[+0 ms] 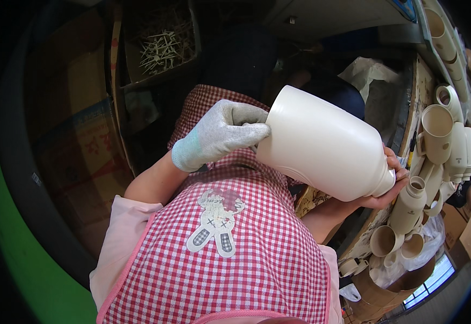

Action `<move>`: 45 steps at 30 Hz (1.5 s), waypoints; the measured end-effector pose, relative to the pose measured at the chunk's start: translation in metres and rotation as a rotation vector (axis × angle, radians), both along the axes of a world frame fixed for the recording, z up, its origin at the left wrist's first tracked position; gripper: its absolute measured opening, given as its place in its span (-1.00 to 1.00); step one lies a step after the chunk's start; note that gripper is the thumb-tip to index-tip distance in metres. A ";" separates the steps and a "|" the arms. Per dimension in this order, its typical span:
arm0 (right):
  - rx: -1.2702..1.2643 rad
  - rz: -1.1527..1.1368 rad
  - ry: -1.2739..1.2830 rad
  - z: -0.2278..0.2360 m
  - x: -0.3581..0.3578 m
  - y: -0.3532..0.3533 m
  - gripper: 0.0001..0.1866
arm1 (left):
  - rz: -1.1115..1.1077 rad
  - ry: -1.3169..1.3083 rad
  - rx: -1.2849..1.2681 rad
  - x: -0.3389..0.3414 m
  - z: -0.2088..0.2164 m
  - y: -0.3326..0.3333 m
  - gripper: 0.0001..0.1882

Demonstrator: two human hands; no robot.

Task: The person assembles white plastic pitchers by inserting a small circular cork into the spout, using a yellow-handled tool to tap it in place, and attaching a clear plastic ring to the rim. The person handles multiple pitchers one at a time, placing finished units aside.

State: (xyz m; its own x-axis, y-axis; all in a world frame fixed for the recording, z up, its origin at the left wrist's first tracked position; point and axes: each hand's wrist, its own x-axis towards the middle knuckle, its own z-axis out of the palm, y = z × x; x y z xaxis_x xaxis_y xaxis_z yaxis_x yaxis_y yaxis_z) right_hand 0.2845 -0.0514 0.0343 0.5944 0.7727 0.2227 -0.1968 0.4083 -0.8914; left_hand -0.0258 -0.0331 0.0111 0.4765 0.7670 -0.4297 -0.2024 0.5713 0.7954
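Held sideways before me is a large cream-white bottle body [322, 143], its wide end to the left and its narrow neck pointing down to the right. My left hand [224, 129], in a grey glove with a pale green cuff, pinches the rim of the wide end; some fingertips are hidden behind it. At the other end, my bare right hand [392, 186] wraps round the neck from behind and below, and part of that hand is covered by the bottle. The bottle's surface looks smooth.
A bench edge [408, 135] runs along the right, crowded with cream bottles [408, 205] and open cups [438, 124]. Below it stands a cardboard box [397, 302]. At upper left a box holds a heap of thin pale sticks [162, 51]. Crumpled plastic [367, 75] lies behind the bottle.
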 end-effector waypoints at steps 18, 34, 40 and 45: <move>-0.144 -0.183 -0.364 -0.016 0.005 -0.006 -0.61 | 0.148 0.089 0.012 0.020 0.005 -0.001 -0.52; -0.083 -0.323 -0.529 -0.027 -0.003 -0.006 -0.60 | 0.247 -0.031 -0.123 0.026 0.004 -0.002 -0.52; -0.113 -0.246 -0.522 -0.037 0.018 -0.011 -0.51 | 0.150 -0.137 -0.028 0.014 0.010 -0.001 -0.51; -0.127 0.029 -0.209 -0.029 0.012 0.002 -0.52 | 0.127 -0.067 -0.077 0.010 0.013 0.003 -0.50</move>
